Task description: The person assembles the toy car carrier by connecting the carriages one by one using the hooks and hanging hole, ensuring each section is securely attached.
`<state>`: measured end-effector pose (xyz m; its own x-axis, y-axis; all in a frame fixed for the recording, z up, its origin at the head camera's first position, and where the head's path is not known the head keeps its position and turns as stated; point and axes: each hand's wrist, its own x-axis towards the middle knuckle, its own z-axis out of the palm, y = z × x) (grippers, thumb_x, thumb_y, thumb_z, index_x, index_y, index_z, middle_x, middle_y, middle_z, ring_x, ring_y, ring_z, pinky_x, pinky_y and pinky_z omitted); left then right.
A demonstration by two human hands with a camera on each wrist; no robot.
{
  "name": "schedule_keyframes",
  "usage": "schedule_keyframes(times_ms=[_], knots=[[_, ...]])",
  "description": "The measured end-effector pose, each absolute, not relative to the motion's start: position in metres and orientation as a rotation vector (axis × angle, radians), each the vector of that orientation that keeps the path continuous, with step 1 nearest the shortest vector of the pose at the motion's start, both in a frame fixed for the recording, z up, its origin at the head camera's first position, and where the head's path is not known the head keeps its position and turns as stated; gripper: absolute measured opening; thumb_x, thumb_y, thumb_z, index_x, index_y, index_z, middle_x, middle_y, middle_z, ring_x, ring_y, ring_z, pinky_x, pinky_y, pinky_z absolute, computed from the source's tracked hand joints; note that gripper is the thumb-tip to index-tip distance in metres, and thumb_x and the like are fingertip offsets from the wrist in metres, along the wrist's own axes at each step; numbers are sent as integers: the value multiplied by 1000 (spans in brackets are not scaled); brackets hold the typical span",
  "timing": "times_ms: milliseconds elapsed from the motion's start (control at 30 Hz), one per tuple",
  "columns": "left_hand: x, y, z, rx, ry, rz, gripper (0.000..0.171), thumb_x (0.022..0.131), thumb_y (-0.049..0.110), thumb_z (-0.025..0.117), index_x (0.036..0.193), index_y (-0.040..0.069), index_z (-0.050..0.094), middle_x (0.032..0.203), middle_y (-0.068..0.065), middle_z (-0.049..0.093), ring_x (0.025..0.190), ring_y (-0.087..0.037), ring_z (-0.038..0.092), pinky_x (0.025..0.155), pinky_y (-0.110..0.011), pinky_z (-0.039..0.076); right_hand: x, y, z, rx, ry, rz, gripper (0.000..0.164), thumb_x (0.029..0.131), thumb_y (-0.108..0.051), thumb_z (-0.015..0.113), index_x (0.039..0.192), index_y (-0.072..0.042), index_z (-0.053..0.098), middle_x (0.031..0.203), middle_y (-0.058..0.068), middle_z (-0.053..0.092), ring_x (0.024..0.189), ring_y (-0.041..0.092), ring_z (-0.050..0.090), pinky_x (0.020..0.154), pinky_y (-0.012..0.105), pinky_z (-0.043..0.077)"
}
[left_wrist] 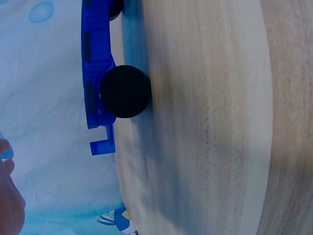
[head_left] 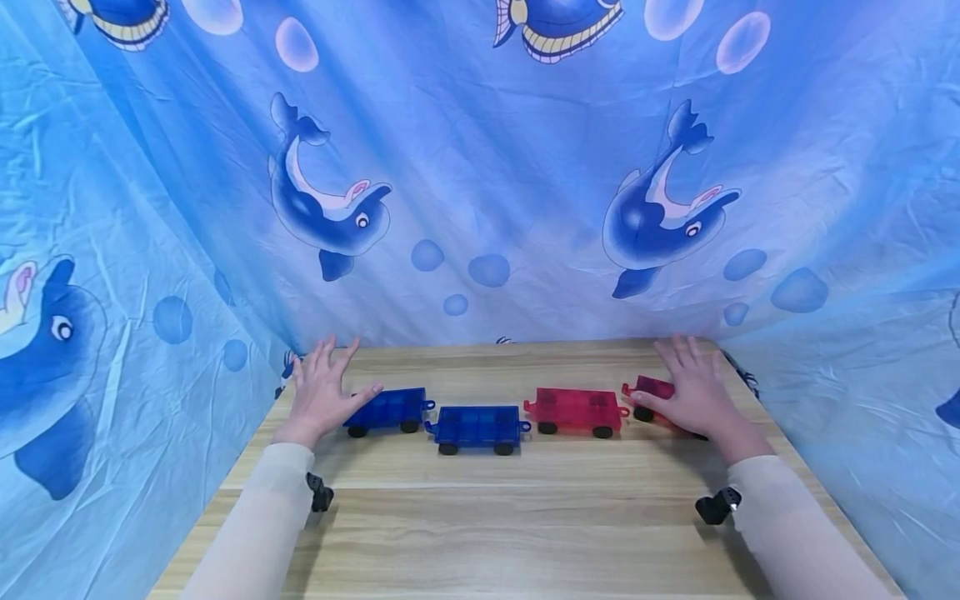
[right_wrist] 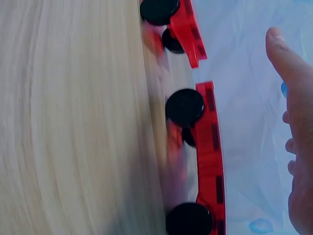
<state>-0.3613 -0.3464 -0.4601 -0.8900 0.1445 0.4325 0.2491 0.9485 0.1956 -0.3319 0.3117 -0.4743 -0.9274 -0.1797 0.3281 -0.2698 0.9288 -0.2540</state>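
Observation:
Four toy train cars would be several in a row on the table: a blue toy train car [head_left: 392, 408] at the left, a second blue car [head_left: 478, 427], a red car [head_left: 577, 408] and another red car [head_left: 652, 387] at the right. My left hand [head_left: 321, 397], fingers spread and thumb out, overlaps the left blue car's outer end. Over the right red car, my right hand [head_left: 696, 398] is spread and hides part of it. In the left wrist view a blue car [left_wrist: 96, 49] shows its hook and black wheel. The right wrist view has the right hand [right_wrist: 299, 112] apart from the red car [right_wrist: 209, 147].
The cars stand on a light wood table [head_left: 480, 525]. A blue dolphin-print cloth [head_left: 480, 167] rises behind the table's back edge and along both sides. A small black wrist camera [head_left: 321, 493] sits on the left sleeve, another black camera [head_left: 717, 506] on the right.

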Motion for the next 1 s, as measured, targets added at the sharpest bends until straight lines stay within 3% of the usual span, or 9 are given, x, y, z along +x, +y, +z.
schedule_keyframes(times_ms=[567,833,1000], knots=[[-358,-339,-469,-325,-2708,-476,98,91,71,66,168,25,27,170,-24,17,151,-56,18,119,-76,2,-332,265,-483,410,-2765,567,112,86,-78,66,163,-3,33,168,27,23,155,49,17,121,71,0],[-358,-334,-473,-350,-2716,-571,97,90,72,67,165,19,35,170,-21,20,152,-53,20,121,-73,3,-333,239,-491,466,-2740,627,106,86,-76,68,161,-7,39,165,23,33,153,45,25,122,70,5],[-357,-331,-475,-359,-2714,-597,95,90,70,69,165,22,36,170,-19,23,152,-51,21,120,-74,6,-333,225,-494,492,-2746,658,104,87,-73,69,162,-9,38,165,21,34,153,43,26,123,70,3]])
